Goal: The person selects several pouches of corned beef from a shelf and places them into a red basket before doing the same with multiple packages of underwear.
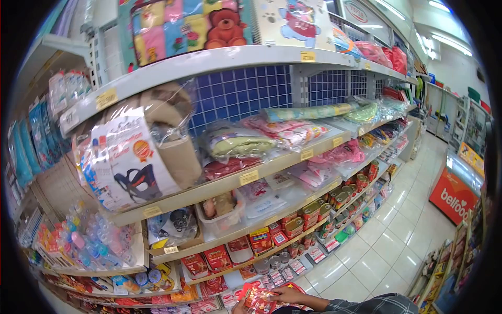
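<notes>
A shiny red food packet (255, 299) with printed pictures is at the bottom edge of the head view. My left hand (239, 307) grips its left side, mostly cut off by the frame. From the right, my right hand (286, 296) reaches across with its fingers closed on the packet's right side. The dark plaid sleeve (371, 305) covers that arm. More red packaging shows just behind the right hand. Close beyond the hands are the low shelves, with red boxes (217, 257) and small tins (262, 266).
Above, shelves hold a boxed baby carrier (138, 162), bagged clothes (238, 141) and canned food (310, 211). Baby bottles (94, 238) stand at left. A tiled aisle (366, 235) runs along the right, with a red freezer (454, 193) and another shelf (439, 275) beside it.
</notes>
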`<state>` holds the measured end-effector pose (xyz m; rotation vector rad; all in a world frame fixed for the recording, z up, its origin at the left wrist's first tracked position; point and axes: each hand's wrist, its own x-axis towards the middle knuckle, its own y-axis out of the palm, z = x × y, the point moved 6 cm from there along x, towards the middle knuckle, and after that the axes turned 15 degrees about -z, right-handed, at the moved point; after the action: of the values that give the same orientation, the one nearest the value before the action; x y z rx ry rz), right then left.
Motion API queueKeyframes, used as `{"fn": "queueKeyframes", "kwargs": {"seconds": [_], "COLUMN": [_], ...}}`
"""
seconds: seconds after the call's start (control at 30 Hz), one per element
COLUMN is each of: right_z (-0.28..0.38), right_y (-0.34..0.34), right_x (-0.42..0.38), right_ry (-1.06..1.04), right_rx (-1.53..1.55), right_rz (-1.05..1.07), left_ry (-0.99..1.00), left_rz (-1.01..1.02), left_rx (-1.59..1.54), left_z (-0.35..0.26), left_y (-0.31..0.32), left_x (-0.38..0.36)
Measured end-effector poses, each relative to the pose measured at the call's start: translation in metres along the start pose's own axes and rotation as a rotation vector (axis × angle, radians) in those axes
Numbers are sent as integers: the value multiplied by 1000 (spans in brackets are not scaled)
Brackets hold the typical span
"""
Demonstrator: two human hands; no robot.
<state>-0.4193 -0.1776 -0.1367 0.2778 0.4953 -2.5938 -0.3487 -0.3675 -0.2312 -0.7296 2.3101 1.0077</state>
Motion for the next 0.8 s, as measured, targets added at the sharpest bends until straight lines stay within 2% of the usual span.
{"fn": "queueKeyframes", "kwargs": {"seconds": [0.07, 0.1, 0.13, 0.23, 0.37, 0.4, 0.5, 0.53, 0.63, 0.67, 0.77, 0.8], "right_z": [6, 11, 24, 43, 81, 119, 104, 85, 40, 21, 12, 16], "right_y": [3, 7, 9, 29, 80, 82, 94, 98, 94, 97, 106, 111], "right_x": [6, 8, 7, 11, -4, -23, -12, 2, 36, 50, 52, 48], "right_ry": [-139, -213, -159, -259, -571, -577, -695, -447, -450, -422, -420, -224], "right_rx": [-172, -245, -316, -484, -544, -549, -251, -264, -213, -67, -6, 31], "right_rz": [-80, -125, -82, -104, 57, 120, 4, 78, -165, -68, 120, 254], "left_ry": [-48, -64, -81, -87, -36, -21, 23, 39, 65, 72, 72, 77], "left_rz": [-42, 0, 42, 86, 55, 41, -9, -25, -74, -90, -134, -153], "left_rx": [79, 65, 51, 46, 28, 19, -8, -15, -36, -41, -49, -43], "left_z": [-17, -19, -21, -29, -46, -50, -63, -68, -75, -76, -78, -80], "left_y": [8, 10, 10, 12, 9, 5, -12, -18, -38, -45, -59, -68], "left_x": [-32, -39, -44, -51, -46, -44, -41, -40, -38, -36, -35, -37]}}
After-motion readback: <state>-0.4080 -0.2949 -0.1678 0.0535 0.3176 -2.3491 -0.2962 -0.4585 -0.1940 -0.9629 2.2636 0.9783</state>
